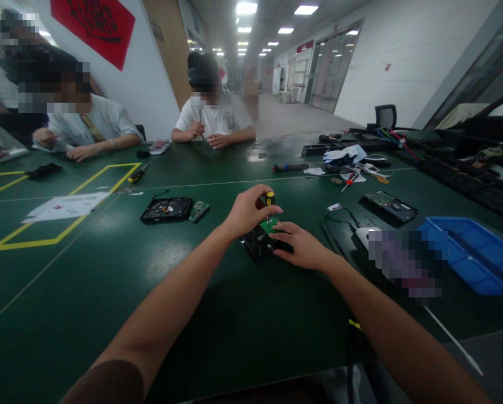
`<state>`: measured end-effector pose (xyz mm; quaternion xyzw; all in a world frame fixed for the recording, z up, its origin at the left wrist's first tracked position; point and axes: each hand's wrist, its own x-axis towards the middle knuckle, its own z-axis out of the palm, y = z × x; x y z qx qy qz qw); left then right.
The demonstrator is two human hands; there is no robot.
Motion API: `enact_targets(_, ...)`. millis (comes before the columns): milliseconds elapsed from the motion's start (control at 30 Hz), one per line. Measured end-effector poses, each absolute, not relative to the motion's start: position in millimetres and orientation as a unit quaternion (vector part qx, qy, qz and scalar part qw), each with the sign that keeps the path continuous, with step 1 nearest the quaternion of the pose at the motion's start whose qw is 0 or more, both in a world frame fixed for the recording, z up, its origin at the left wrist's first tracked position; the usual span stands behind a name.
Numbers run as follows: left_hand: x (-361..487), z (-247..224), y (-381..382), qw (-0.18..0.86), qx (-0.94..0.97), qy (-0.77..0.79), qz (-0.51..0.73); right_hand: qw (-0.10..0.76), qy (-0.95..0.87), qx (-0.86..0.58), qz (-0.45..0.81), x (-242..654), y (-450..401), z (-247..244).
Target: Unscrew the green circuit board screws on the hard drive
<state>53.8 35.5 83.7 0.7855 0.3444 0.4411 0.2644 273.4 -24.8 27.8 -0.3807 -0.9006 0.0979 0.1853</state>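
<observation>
Head view: my left hand [251, 209] pinches the screwdriver [270, 198] over the green board [270, 226]; my right hand [301, 245] grips the black drive [255, 245] beneath it, on the table [234, 320]. The screw work seems unfinished.

Bare forearms [184, 294] angle inward to black drive [254, 247]. Left hand [251, 212] above it, thumb and fingers pinched; right hand [304, 246] bracing its right side.
</observation>
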Motion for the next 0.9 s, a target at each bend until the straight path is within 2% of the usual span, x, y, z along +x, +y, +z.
enact_targets(533,43,93,35,0.397,0.801,0.268,0.36,0.199,-0.896,-0.383,0.108,274,-25,27)
enact_targets(700,47,88,37,0.37,0.795,0.29,0.383,0.201,-0.898,-0.378,0.105,274,-25,26)
enact_targets(900,49,87,37,0.276,0.809,0.317,0.41,0.191,-0.899,-0.382,0.094,274,-24,25)
